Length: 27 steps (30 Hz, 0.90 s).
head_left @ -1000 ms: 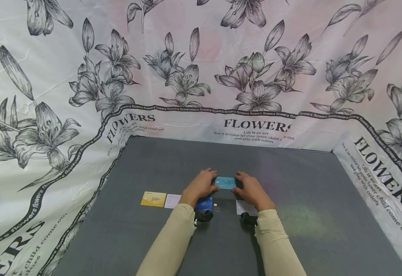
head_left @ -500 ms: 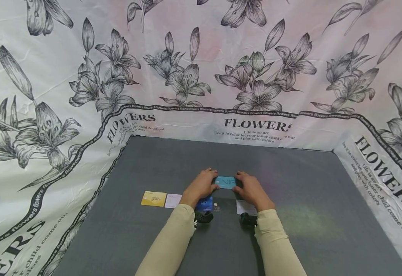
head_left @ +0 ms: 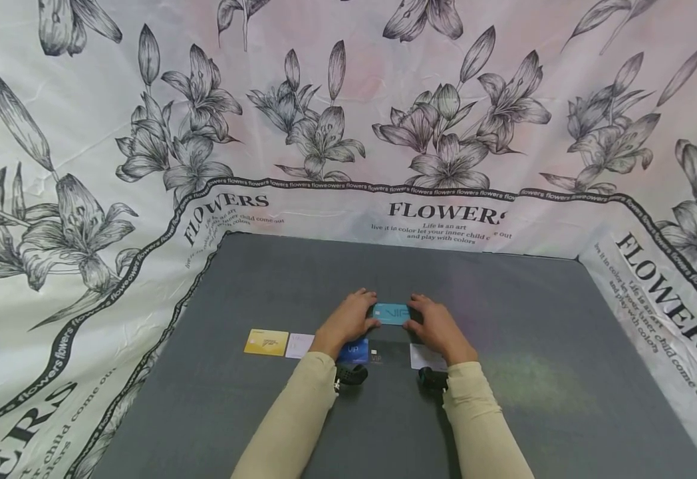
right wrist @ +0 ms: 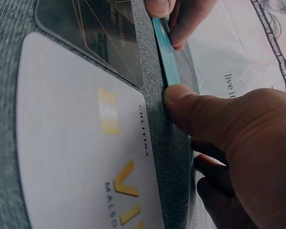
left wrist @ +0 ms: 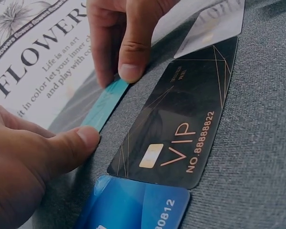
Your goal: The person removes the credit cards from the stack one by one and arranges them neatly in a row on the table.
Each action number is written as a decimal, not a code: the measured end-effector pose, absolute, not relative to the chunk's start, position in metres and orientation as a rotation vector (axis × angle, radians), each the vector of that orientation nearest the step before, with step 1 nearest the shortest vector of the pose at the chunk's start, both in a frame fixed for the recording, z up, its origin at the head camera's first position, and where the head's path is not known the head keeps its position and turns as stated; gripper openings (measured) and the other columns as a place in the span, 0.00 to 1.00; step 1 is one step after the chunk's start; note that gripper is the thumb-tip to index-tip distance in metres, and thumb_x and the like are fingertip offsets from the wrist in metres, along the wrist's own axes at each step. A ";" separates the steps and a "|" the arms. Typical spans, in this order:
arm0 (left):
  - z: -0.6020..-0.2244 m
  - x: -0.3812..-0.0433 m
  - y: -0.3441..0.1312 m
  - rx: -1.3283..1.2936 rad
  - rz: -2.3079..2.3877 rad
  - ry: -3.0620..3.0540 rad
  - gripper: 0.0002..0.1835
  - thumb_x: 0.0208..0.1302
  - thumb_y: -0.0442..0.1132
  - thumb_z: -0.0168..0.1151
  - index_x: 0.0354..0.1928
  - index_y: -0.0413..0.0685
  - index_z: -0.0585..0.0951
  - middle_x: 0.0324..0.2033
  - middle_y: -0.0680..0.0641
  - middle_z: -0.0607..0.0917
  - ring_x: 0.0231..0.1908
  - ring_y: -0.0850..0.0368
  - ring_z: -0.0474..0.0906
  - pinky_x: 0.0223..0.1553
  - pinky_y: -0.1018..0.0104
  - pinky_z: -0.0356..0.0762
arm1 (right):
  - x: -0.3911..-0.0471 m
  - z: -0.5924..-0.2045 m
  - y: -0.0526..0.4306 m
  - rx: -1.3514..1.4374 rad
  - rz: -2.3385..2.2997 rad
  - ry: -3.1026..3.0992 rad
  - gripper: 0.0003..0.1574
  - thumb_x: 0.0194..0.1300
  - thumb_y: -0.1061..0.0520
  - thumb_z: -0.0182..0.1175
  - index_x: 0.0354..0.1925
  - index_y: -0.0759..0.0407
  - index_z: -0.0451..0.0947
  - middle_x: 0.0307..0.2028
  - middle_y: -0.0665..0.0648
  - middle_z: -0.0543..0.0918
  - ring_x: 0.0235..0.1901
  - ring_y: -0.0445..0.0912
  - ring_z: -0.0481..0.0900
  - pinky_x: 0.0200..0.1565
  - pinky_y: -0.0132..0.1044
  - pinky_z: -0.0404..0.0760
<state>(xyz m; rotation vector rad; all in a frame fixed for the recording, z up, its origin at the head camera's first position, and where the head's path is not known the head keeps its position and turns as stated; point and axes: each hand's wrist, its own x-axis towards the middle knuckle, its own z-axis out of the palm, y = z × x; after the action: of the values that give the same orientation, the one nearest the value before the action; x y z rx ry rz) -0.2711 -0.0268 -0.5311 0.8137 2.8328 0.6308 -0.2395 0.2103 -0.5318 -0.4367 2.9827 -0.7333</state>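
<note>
A teal VIP card (head_left: 391,314) lies beyond a row of cards, held at both ends. My left hand (head_left: 346,324) pinches its left end, thumb at the near edge and fingers toward the far side. At the right end, my right hand (head_left: 441,330) does the same; its thumb presses the card's corner in the right wrist view. Closest to the hands are a black VIP card (left wrist: 178,124) and a silver-white card (right wrist: 81,138). A blue card (head_left: 356,351) is partly under the left wrist. The teal card's far edge is mostly hidden in the wrist views.
A yellow card (head_left: 266,342) and a pale lilac card (head_left: 298,346) continue the row at left. Everything lies on a dark grey tabletop (head_left: 540,332). White flower-printed cloth (head_left: 324,213) encloses the back and sides.
Both hands keep their hold on the teal card, with no clear movement along the table. The head view has shifted very slightly.
</note>
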 end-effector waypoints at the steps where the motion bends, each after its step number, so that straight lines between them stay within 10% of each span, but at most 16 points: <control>1: -0.531 -0.271 -0.027 0.816 0.629 2.832 0.31 0.77 0.46 0.71 0.75 0.39 0.77 0.78 0.41 0.76 0.82 0.40 0.65 0.81 0.46 0.67 | -0.240 -0.532 0.210 -0.443 -0.729 2.987 0.35 0.76 0.57 0.70 0.73 0.73 0.75 0.77 0.73 0.72 0.78 0.70 0.69 0.76 0.67 0.71; 27: -0.525 -0.268 -0.023 0.869 0.642 2.843 0.22 0.80 0.47 0.68 0.66 0.41 0.82 0.69 0.39 0.83 0.79 0.40 0.70 0.80 0.47 0.70 | -0.238 -0.519 0.214 -0.465 -0.727 2.967 0.34 0.77 0.58 0.69 0.73 0.72 0.76 0.76 0.73 0.75 0.77 0.69 0.72 0.75 0.66 0.73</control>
<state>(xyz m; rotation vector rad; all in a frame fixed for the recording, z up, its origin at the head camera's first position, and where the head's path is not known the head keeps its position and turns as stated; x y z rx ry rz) -0.2682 -0.0234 -0.5246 0.8685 2.8429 0.6424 -0.2375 0.2145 -0.5186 -0.4654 2.9669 -0.7265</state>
